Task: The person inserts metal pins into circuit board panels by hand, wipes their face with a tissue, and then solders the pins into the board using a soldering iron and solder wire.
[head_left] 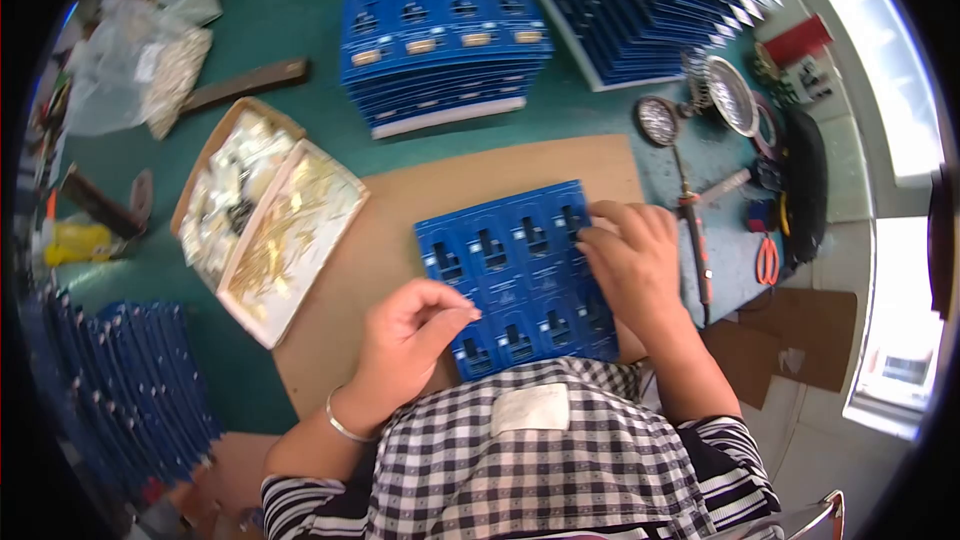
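We have a blue circuit board panel [522, 278] flat on a brown sheet [395, 220], slightly turned, its near edge meeting the checked apron [540, 460]. Taking the panel as the centre of our clock, the left hand [412, 335] is at eight o'clock, its thumb and index fingertips drawn together over the panel's edge; we cannot tell whether something small is pinched there. The right hand [635, 265], at three o'clock, has its fingers half bent at the panel's right edge, the tips touching it or just above it; we cannot tell how firmly it grips, if at all.

As for progress, we see repeated dark shapes and small white spots across the panel, yet none of the tan blocks that sit in rows on the top panel of the stack [445, 45] between eleven and twelve. We therefore judge this panel less far along, though the fingers hide part of it.

Between nine and ten, an open box [358, 190] holds thin golden pins [285, 220], many seemingly unused. A second stack [640, 10] fans out at one o'clock, and more panels [130, 380] stand between eight and nine; we cannot judge how finished those are. At three, beyond the right hand, lies a soldering iron [699, 250].
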The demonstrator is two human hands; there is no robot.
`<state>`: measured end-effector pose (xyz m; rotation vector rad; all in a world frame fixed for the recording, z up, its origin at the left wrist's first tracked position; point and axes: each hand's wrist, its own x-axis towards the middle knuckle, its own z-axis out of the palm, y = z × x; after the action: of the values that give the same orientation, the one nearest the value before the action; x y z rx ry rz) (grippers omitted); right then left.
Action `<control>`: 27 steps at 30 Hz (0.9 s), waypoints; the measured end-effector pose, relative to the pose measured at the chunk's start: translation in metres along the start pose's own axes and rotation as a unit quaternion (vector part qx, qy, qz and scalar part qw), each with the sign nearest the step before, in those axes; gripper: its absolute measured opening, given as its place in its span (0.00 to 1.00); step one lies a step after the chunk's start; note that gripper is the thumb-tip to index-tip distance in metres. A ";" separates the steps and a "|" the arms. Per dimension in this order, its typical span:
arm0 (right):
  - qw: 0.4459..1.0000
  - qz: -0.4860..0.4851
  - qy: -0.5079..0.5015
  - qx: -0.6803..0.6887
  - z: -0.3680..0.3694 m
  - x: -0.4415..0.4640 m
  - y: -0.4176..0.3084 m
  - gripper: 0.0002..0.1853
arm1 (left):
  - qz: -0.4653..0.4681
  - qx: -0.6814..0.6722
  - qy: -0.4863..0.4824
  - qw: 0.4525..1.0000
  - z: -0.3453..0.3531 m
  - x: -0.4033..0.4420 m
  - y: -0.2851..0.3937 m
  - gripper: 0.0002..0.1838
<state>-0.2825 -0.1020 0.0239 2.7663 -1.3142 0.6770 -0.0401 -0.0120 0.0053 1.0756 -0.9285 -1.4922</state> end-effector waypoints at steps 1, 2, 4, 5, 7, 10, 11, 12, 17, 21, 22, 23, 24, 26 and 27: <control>1.000 0.008 0.016 -0.005 -0.001 0.002 -0.006 0.10 | -0.020 -0.038 0.007 0.999 -0.001 0.000 0.001 0.04; 0.999 -0.001 0.021 0.028 0.000 0.000 -0.010 0.12 | -0.039 -0.078 0.013 0.996 -0.001 0.000 0.002 0.04; 0.986 -0.003 -0.008 0.164 0.000 0.002 -0.030 0.13 | -0.047 -0.132 0.020 0.990 0.002 0.002 -0.002 0.05; 0.974 -0.001 -0.021 0.224 0.000 0.003 -0.040 0.13 | -0.047 -0.132 0.028 0.990 0.002 0.001 -0.002 0.05; 0.947 0.011 -0.045 0.319 0.010 0.005 -0.059 0.13 | -0.049 -0.134 0.037 0.989 0.003 0.001 -0.002 0.06; 0.936 0.023 -0.044 0.349 0.018 0.007 -0.072 0.10 | -0.039 -0.133 0.047 0.989 0.005 0.000 -0.004 0.06; 0.935 0.027 -0.038 0.352 0.020 0.007 -0.072 0.09 | -0.041 -0.134 0.041 0.989 0.005 0.000 -0.004 0.06; 0.934 0.030 -0.031 0.354 0.021 0.007 -0.073 0.08 | -0.043 -0.135 0.035 0.989 0.004 -0.001 -0.004 0.05; 0.904 0.116 -0.039 0.410 0.023 0.005 -0.076 0.05 | -0.037 -0.113 0.030 0.992 0.007 -0.001 -0.007 0.05; 0.893 0.103 -0.045 0.436 0.026 0.004 -0.078 0.05 | 0.015 -0.083 0.039 0.996 0.003 -0.003 -0.012 0.03; 0.899 0.091 -0.040 0.426 0.025 0.004 -0.078 0.05 | 0.032 -0.077 0.033 0.996 0.002 -0.002 -0.013 0.03; 0.906 0.079 -0.035 0.414 0.025 0.005 -0.079 0.06 | 0.038 -0.071 0.032 0.996 0.002 -0.002 -0.013 0.03; 0.905 0.077 -0.029 0.417 0.026 0.006 -0.079 0.06 | 0.045 -0.066 0.031 0.996 0.003 -0.003 -0.012 0.03; 0.906 0.081 -0.030 0.414 0.026 0.006 -0.080 0.06 | 0.057 -0.067 0.028 0.996 0.004 -0.003 -0.013 0.02; 0.904 0.087 -0.032 0.418 0.026 0.005 -0.080 0.05 | 0.063 -0.055 0.015 0.996 0.004 -0.002 -0.013 0.02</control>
<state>-0.2106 -0.0584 0.0163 3.3195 -1.5793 1.4764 -0.0477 -0.0076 -0.0051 0.9393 -0.8672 -1.4036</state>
